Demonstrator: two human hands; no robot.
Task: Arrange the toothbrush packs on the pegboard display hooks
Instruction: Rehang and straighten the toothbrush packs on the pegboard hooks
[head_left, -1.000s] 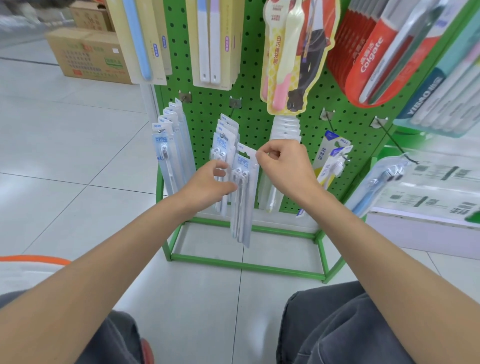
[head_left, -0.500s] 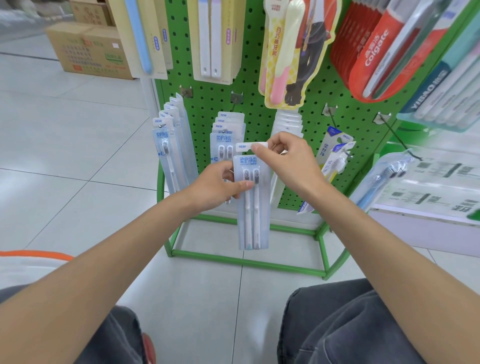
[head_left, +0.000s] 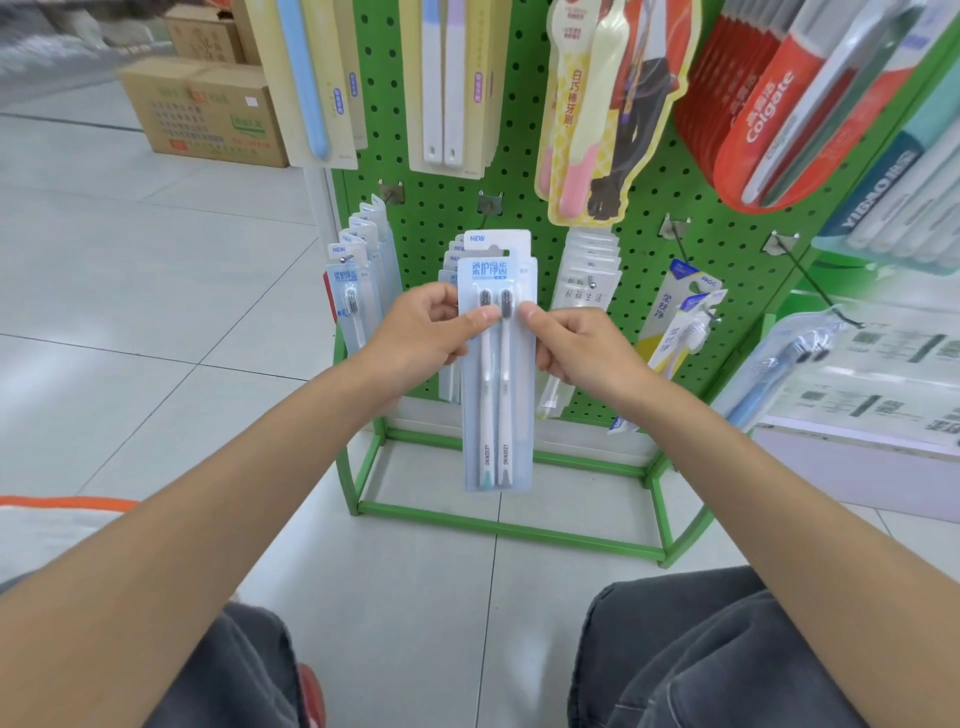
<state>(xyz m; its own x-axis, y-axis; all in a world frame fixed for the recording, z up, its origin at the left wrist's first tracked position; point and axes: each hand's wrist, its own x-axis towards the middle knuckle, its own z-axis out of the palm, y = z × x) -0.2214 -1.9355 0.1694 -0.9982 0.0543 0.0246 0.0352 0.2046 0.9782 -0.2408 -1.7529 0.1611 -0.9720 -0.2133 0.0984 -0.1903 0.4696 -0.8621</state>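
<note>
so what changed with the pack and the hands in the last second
The toothbrush pack turned from edge-on to face-on and is now held upright, its header flat. The right hand dropped from the pack's top to pinch its right edge; the left hand kept hold of the left side. The hanging packs and the pegboard stayed put.

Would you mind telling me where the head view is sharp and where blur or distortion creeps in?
Head view: the toothbrush pack, pinched by left hand and right hand, is sharp with legible print; cardboard boxes top left and packs at the right edge are blurred; the wide lens bows the green pegboard.
</note>
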